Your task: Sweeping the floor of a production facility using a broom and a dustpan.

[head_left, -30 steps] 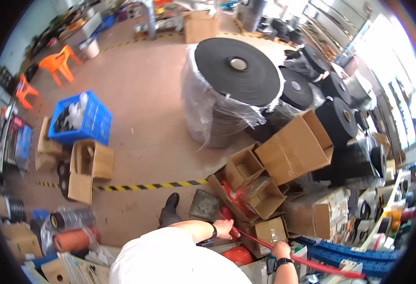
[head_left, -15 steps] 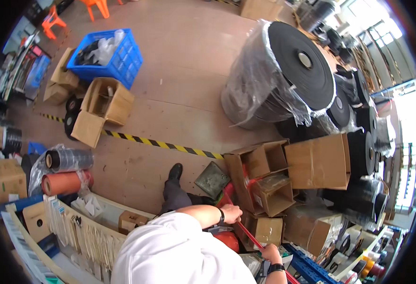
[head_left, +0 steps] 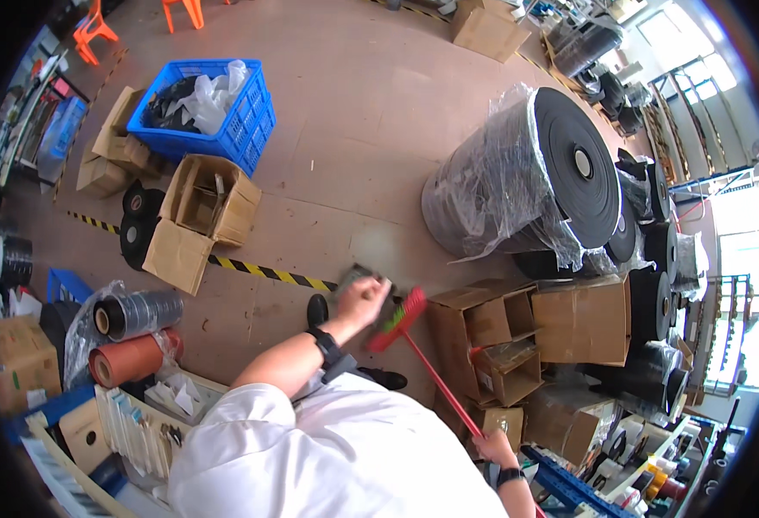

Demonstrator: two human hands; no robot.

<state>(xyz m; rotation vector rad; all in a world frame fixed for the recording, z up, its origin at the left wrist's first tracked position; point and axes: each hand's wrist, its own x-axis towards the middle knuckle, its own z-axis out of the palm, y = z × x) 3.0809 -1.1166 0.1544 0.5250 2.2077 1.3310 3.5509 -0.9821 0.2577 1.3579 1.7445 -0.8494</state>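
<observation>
My right hand [head_left: 493,447] is closed around the handle of a red broom [head_left: 438,380] at the lower right. The broom's red head, with green bristles showing, is raised in front of me, beside my left hand. My left hand [head_left: 362,302] reaches forward with curled fingers, somewhat blurred. It grips a dark greyish dustpan [head_left: 352,276], mostly hidden behind the hand; a pale end sticks out past the fingers. My dark shoes stand on the floor just below.
Open cardboard boxes [head_left: 579,321] are piled at the right, by a large plastic-wrapped black roll [head_left: 483,190]. At the left are a blue crate [head_left: 245,138] and an open carton [head_left: 233,203]. Yellow-black tape [head_left: 276,274] crosses the floor. Filed papers [head_left: 129,432] stand in a bin lower left.
My left hand has let go of the broom handle and moved forward to the dustpan, which has left its spot on the floor. The broom head has come up into view.
</observation>
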